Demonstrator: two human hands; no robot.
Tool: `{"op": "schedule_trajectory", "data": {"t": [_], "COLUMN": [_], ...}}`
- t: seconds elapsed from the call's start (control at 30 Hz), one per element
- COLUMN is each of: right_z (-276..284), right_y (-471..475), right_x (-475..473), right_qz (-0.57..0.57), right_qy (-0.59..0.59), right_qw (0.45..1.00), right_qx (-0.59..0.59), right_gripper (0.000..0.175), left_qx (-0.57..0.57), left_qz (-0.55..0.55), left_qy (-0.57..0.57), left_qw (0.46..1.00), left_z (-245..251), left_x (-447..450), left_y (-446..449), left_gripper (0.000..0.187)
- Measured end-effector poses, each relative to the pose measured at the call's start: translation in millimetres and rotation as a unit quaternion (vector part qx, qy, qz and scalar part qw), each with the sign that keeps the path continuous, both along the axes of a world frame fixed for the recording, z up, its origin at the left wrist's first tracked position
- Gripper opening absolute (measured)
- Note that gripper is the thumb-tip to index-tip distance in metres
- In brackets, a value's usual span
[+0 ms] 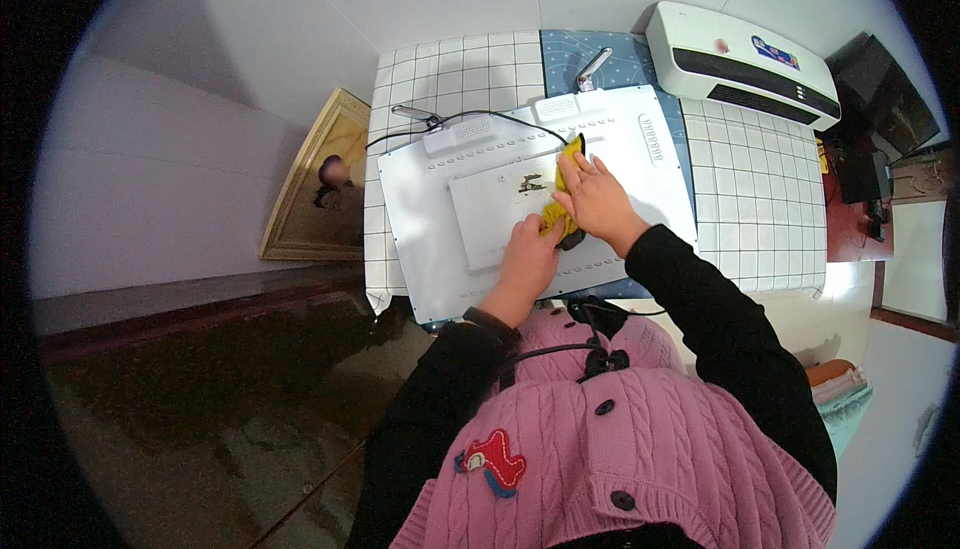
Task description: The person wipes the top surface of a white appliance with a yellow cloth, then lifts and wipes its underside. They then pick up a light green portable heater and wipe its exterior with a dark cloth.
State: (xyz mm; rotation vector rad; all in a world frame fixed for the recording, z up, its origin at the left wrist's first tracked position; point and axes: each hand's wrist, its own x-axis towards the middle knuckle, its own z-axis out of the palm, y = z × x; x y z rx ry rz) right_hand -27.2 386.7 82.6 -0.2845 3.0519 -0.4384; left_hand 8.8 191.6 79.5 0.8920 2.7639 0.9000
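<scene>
A white flat-panel housing (420,211), which looks like the back of a television, lies flat on the table before me. A black cable runs to it, and two chrome feet (592,69) stick out from its far edge. Across its raised middle part lies a bunched yellow cloth (556,211) with a dark grey side. My left hand (529,256) pinches the cloth's near end. Higher up, my right hand (596,195) rests over the cloth with its fingertips on it. A small brown-edged mark (532,184) shows on the housing left of the cloth.
A checked white tablecloth (757,196) and a blue dotted cover (555,58) are spread under the housing. A white wall-type heater (742,61) stands at the back right. Leaning at the left is a framed picture (300,226). A dark screen (889,91) sits further right.
</scene>
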Motion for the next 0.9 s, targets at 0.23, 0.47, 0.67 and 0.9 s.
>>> {"op": "schedule_trajectory", "data": {"t": [0.23,0.47,0.67,0.9], "right_z": [-16.0,-16.2,-15.6,-6.7], "right_y": [10.3,10.4,-10.2,-56.3], "right_x": [-5.0,37.1,58.9,79.0], "right_qz": [-0.065,-0.097,-0.022,0.093], "right_qy": [0.04,0.021,0.039,-0.011], "right_qw": [0.994,0.991,0.998,0.994], "right_qx": [0.081,0.092,0.044,-0.059], "right_gripper": [0.072,0.066,0.059,0.056], "left_qx": [-0.019,-0.043,-0.052,-0.033], "left_qz": [0.013,-0.013,-0.014,-0.007], "left_qy": [0.022,0.053,0.016,0.036], "left_qw": [0.999,0.998,0.998,0.999], "left_z": [-0.8,-4.2,0.5,4.7], "left_x": [-2.6,-0.7,14.3,16.9], "left_y": [17.3,15.2,-13.3,-68.6], "left_gripper": [0.057,0.046,0.048,0.037]}}
